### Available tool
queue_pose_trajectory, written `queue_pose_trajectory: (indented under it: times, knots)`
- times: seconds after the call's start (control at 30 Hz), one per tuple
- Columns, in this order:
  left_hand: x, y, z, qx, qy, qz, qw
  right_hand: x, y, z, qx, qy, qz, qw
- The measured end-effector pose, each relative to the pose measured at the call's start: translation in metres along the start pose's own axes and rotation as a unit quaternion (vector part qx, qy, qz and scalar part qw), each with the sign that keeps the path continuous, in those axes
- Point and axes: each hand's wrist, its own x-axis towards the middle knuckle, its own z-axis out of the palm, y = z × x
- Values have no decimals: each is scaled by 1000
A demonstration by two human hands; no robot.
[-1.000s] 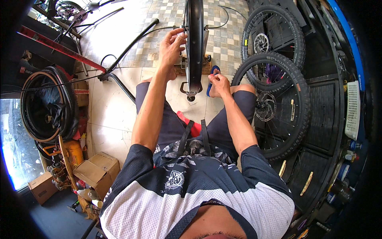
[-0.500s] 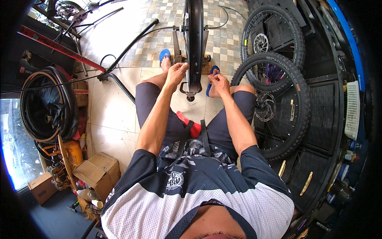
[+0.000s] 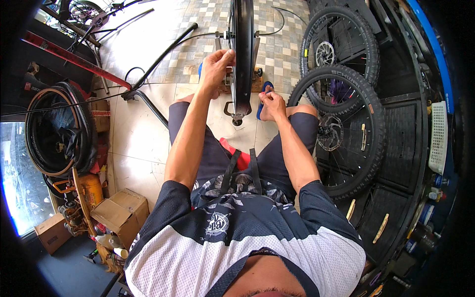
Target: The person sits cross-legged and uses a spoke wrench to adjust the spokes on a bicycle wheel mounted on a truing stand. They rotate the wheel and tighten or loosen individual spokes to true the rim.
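A bicycle wheel with a black rim [image 3: 244, 74] stands upright, edge-on to me, in a truing stand [image 3: 237, 122] between my feet. No tyre shows on this rim. My left hand [image 3: 217, 67] is at the left side of the wheel, thumb and fingers pinched together beside the spokes; whether they grip a spoke is too small to tell. To the right of the rim, apart from it, my right hand [image 3: 272, 105] is closed above my right knee's inner side, its fingertips pinched around a tiny red thing I cannot make out.
Two tyred wheels with disc rotors [image 3: 341, 133] lean on the black cabinets at right. Several tyres [image 3: 57, 132] hang at left above cardboard boxes [image 3: 121, 213]. A black tubular stand [image 3: 163, 57] and a red bar [image 3: 74, 59] occupy the far left.
My left hand has moved away from me, farther up along the wheel's left side. The rim appears slightly turned. My right hand has stayed in place.
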Motion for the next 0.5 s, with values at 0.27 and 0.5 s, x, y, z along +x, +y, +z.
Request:
queue_pose_trajectory:
  times: [0.27, 0.5]
  knots:
    - [3, -53, -12, -2, 79, -25, 997, 2, 1, 2, -12, -4, 22, 1000]
    - [-2, -103, -15, 69, 19, -146, 987, 2, 3, 4, -1, 1, 2, 1000]
